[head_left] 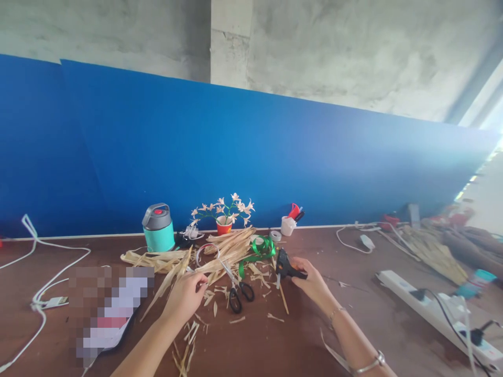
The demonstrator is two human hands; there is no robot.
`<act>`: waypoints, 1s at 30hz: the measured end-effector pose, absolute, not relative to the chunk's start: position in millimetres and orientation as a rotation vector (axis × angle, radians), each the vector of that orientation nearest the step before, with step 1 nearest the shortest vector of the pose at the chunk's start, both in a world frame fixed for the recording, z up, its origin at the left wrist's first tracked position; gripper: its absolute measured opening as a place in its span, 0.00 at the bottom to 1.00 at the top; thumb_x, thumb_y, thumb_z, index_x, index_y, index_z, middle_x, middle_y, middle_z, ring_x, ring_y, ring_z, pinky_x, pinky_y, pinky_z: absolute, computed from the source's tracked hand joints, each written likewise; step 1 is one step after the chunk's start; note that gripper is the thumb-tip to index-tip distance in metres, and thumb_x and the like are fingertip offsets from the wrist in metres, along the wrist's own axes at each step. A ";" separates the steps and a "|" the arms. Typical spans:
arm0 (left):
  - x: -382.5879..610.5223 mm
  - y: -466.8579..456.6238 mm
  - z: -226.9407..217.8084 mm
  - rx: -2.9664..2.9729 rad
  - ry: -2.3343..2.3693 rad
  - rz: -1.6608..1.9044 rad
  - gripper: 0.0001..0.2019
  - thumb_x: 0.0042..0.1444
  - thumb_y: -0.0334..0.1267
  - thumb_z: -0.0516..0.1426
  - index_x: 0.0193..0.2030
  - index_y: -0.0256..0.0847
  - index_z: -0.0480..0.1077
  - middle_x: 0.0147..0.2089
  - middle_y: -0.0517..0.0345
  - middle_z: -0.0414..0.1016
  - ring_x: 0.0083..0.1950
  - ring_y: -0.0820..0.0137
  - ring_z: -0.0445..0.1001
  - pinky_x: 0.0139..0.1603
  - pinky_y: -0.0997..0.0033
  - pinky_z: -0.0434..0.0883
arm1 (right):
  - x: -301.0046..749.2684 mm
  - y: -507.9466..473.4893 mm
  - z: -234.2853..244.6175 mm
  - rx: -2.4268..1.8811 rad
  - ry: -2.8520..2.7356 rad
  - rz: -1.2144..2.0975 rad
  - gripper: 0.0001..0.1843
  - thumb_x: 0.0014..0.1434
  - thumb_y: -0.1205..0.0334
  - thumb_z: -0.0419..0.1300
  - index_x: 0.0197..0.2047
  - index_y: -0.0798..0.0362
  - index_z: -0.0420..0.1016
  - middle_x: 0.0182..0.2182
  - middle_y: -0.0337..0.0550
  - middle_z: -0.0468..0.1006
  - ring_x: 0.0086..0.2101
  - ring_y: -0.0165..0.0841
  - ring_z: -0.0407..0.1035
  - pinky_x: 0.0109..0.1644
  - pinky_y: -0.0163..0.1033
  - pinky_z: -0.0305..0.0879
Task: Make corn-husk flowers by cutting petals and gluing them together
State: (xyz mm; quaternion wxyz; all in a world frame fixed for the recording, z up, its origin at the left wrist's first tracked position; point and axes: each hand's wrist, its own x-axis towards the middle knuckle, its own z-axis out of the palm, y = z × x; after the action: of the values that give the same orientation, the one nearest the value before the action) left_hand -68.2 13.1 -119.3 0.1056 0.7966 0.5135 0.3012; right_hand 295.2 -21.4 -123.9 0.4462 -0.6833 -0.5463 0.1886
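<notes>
My right hand grips a black glue gun with orange parts, just above the table. Fingers curled in, my left hand hovers over the dried husk strips; whatever it may pinch is too small to make out. Between the hands lie black-handled scissors, blades pointing away from me. Behind them spreads a pile of pale dried husks, with a curled green ribbon at its right side. Farther back, a bunch of pale flowers on green stems stands in a red cup.
A turquoise jar stands back left, and a white cup of pens back right beside a tape roll. A power strip with cords lies right. White cables and a pixelated object lie left. Blue panel behind.
</notes>
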 end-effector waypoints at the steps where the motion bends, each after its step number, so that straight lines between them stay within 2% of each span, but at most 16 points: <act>1: -68.0 12.9 -118.9 2.344 1.512 0.888 0.08 0.48 0.28 0.53 0.29 0.43 0.71 0.32 0.57 0.78 0.36 0.63 0.74 0.39 0.65 0.68 | 298.9 -21.2 -126.7 -1.712 -1.373 0.453 0.29 0.37 0.67 0.54 0.47 0.53 0.67 0.39 0.45 0.76 0.45 0.39 0.68 0.48 0.42 0.62; 14: -69.5 13.5 -122.7 2.326 1.500 0.909 0.08 0.50 0.30 0.52 0.31 0.43 0.72 0.33 0.56 0.78 0.37 0.62 0.74 0.39 0.64 0.68 | 314.6 -24.2 -135.7 -1.940 -1.449 0.264 0.30 0.36 0.69 0.52 0.47 0.51 0.68 0.38 0.41 0.77 0.44 0.38 0.69 0.48 0.41 0.61; 19: -66.3 8.7 -116.6 2.331 1.525 0.910 0.06 0.51 0.33 0.52 0.30 0.43 0.71 0.29 0.57 0.76 0.34 0.64 0.74 0.36 0.66 0.67 | 315.0 -23.1 -139.4 -1.930 -1.440 0.276 0.29 0.37 0.68 0.52 0.47 0.51 0.67 0.38 0.42 0.77 0.43 0.38 0.69 0.48 0.41 0.62; 22: -64.0 7.5 -110.1 2.346 1.620 1.032 0.06 0.53 0.36 0.51 0.29 0.42 0.69 0.28 0.57 0.74 0.33 0.64 0.72 0.37 0.65 0.67 | 313.8 -22.8 -138.9 -1.914 -1.414 0.258 0.29 0.37 0.67 0.52 0.47 0.53 0.67 0.39 0.44 0.77 0.43 0.38 0.70 0.47 0.41 0.62; 26: -58.3 13.4 -104.0 2.363 1.703 1.262 0.09 0.55 0.36 0.50 0.37 0.41 0.70 0.37 0.52 0.75 0.42 0.61 0.71 0.45 0.61 0.66 | 307.2 -21.6 -134.8 -1.884 -1.392 0.225 0.29 0.37 0.65 0.52 0.47 0.54 0.67 0.39 0.46 0.77 0.43 0.39 0.70 0.47 0.42 0.62; 28: -52.2 19.6 -102.8 2.390 1.692 1.225 0.11 0.55 0.37 0.50 0.42 0.42 0.71 0.44 0.51 0.74 0.48 0.59 0.69 0.50 0.59 0.64 | 302.6 -20.7 -132.9 -1.857 -1.389 0.215 0.28 0.38 0.64 0.53 0.47 0.53 0.67 0.38 0.45 0.76 0.42 0.39 0.70 0.47 0.43 0.63; 30: -44.1 27.6 -102.1 2.408 1.641 1.109 0.13 0.57 0.39 0.48 0.43 0.43 0.72 0.45 0.52 0.74 0.49 0.60 0.69 0.51 0.59 0.63 | 298.1 -20.3 -131.3 -1.817 -1.377 0.220 0.28 0.39 0.64 0.52 0.48 0.51 0.66 0.39 0.44 0.76 0.43 0.39 0.69 0.47 0.43 0.63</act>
State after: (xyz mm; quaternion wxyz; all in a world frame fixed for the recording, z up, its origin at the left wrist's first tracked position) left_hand -44.1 27.6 -102.1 0.0119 0.7723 0.5262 0.3558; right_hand 298.1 -20.3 -131.3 0.4129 -0.7224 -0.5477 0.0874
